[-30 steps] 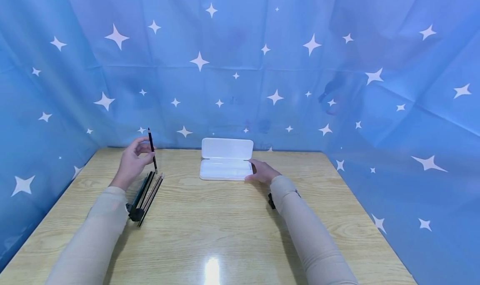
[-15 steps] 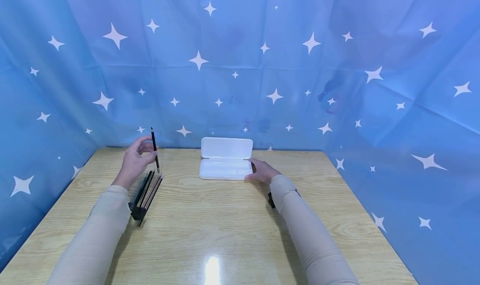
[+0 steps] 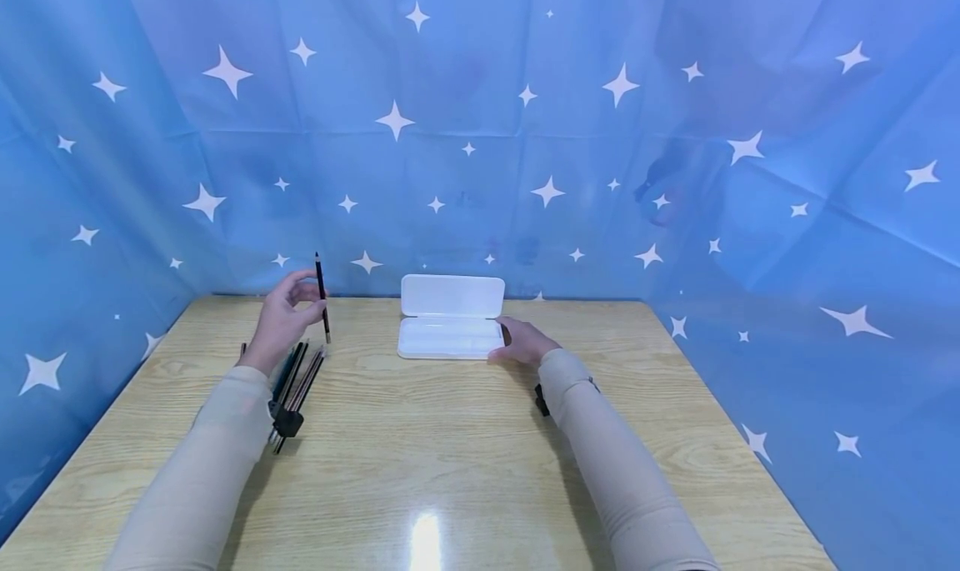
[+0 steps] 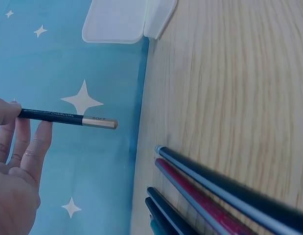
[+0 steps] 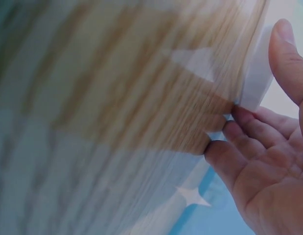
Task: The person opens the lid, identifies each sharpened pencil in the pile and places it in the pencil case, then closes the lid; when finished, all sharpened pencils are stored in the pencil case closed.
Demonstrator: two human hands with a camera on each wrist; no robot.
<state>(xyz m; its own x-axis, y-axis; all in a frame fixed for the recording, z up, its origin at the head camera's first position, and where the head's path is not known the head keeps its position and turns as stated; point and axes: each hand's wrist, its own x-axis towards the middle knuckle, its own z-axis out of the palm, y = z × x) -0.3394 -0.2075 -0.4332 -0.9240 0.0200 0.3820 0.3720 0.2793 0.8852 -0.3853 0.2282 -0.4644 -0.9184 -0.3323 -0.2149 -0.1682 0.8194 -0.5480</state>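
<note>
The pencil (image 3: pixel 322 297) is slim and black, with a short gold band near one end and small lettering along the barrel; in the left wrist view the words "CHARCOAL" and "SOFT" can be read on it (image 4: pixel 68 118). It stands nearly upright above the desk, leaning a little, pinched at its lower half. Beneath it a loose row of other pencils (image 3: pixel 297 383), dark and reddish, lies flat on the wood, side by side and roughly parallel. To their right sits the white case (image 3: pixel 452 319), long with rounded corners, its lid standing open at the back and its shallow tray facing up.
</note>
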